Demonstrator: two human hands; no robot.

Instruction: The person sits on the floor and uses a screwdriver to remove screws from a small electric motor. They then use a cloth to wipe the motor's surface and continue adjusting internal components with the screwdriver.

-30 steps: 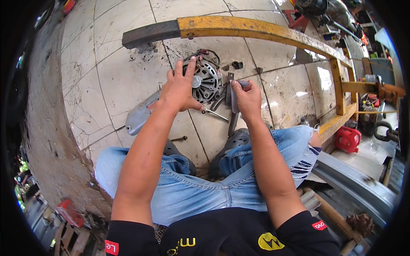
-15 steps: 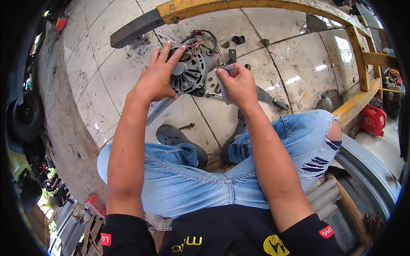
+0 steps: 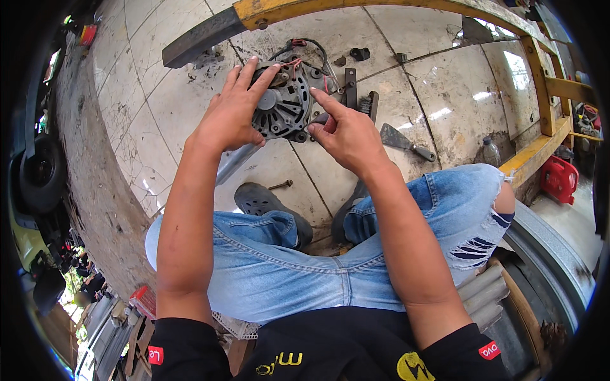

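Note:
A round metal motor housing (image 3: pixel 279 105) with slotted openings and red and black wires stands on the tiled floor. My left hand (image 3: pixel 232 111) lies spread over its left side, fingers stretched toward the top and thumb at the lower edge. At the right side, my right hand (image 3: pixel 346 130) has its index finger pointed out to the housing's rim. Its thumb and curled fingers pinch a dark folded piece, apparently sandpaper (image 3: pixel 321 119), mostly hidden by the hand. Just beyond that hand lie a brush (image 3: pixel 372 105) and a dark flat metal bar (image 3: pixel 351 86).
A scraper (image 3: pixel 406 143) lies to the right, with a plastic bottle (image 3: pixel 490 152) farther out. Across the far side and right runs a yellow frame (image 3: pixel 381 5). A red jerry can (image 3: pixel 559 178) stands beyond it. One bolt (image 3: pixel 280 185) lies near my shoe (image 3: pixel 264 200).
My right hand has turned and moved left to the housing's rim, its index finger now extended. The folded sheet is less visible. My left hand stays put.

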